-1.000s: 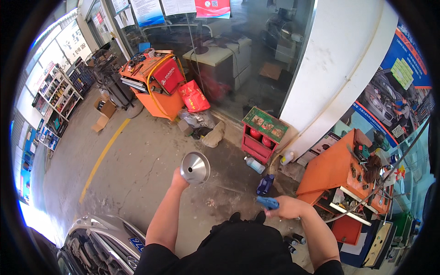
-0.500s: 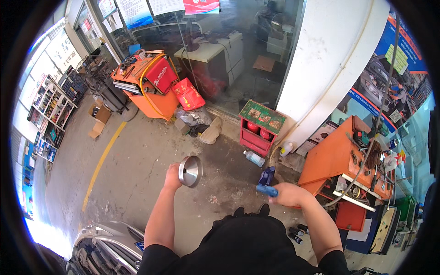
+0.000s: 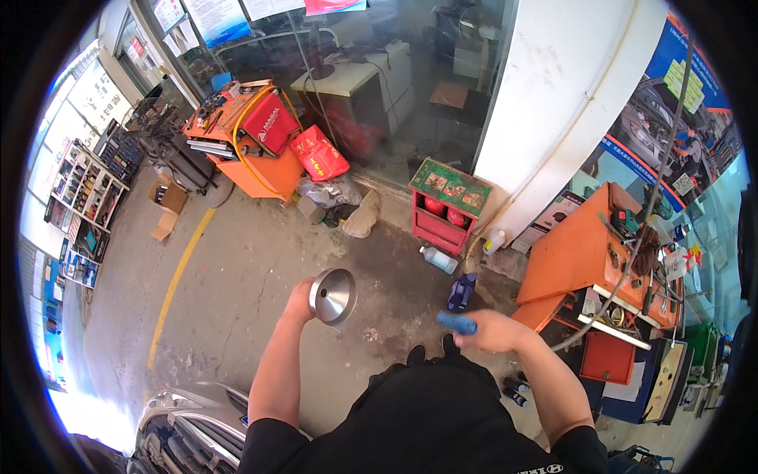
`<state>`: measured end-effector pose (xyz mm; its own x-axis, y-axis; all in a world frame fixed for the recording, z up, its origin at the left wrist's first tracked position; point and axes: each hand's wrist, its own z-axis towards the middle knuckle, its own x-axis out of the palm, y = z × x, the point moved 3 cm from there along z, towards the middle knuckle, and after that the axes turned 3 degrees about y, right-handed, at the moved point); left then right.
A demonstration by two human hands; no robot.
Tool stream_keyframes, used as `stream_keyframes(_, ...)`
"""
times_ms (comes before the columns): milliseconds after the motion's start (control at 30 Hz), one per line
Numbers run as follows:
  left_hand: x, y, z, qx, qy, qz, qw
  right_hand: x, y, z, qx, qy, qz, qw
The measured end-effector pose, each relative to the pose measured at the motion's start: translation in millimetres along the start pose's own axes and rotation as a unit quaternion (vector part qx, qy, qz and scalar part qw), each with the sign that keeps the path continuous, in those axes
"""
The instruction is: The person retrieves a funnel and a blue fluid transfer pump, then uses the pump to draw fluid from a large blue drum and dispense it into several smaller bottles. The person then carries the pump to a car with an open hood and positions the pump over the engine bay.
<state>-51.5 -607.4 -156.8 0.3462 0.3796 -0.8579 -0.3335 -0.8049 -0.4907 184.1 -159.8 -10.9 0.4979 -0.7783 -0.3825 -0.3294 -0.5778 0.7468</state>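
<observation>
A shiny metal funnel (image 3: 335, 298) is held in my left hand (image 3: 299, 302), its wide mouth tilted so that the dark hole inside shows. The fingers of that hand are closed at the funnel's left side. My right hand (image 3: 491, 331) is closed round a short, blue, elongated thing (image 3: 455, 321) that sticks out to the left; its kind is not clear. On the floor just beyond that hand lies a dark blue-purple jug (image 3: 461, 292), apart from the fingers. A clear bottle with pale blue liquid (image 3: 439, 260) lies a little farther off.
A red box with a green top (image 3: 446, 207) stands by the white pillar (image 3: 564, 103). To my right is an orange tool cabinet (image 3: 564, 249) with an open drawer. A car with its engine bay open (image 3: 189, 430) is at the lower left. Bags (image 3: 328, 193) lie by the glass wall.
The view has shifted slightly. The funnel has turned to show more of its inside. My right hand with the blue thing now appears clear of the jug, which it overlapped before.
</observation>
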Motion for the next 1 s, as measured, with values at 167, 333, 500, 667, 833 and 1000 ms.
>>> stream_keyframes(167,9,-4,4,-0.096,0.013,0.035,0.995,0,-16,0,0.072,0.127,0.080,0.986)
stream_keyframes(333,13,-40,7,0.046,-0.025,-0.059,0.997,-30,-26,-3,0.083,0.043,0.066,0.993)
stream_keyframes(500,18,-72,21,-0.074,0.019,-0.015,0.997,-61,-30,-16,0.022,-0.043,-0.002,0.999)
stream_keyframes(667,24,-74,31,-0.086,-0.023,-0.056,0.994,-69,-41,-36,0.031,-0.055,0.031,0.997)
stream_keyframes(833,39,-68,44,0.026,-0.115,0.002,0.993,-68,-52,-50,0.033,-0.005,0.042,0.999)
stream_keyframes(1000,47,-84,71,-0.205,0.008,-0.348,0.915,-69,-69,-63,0.024,-0.047,0.073,0.996)
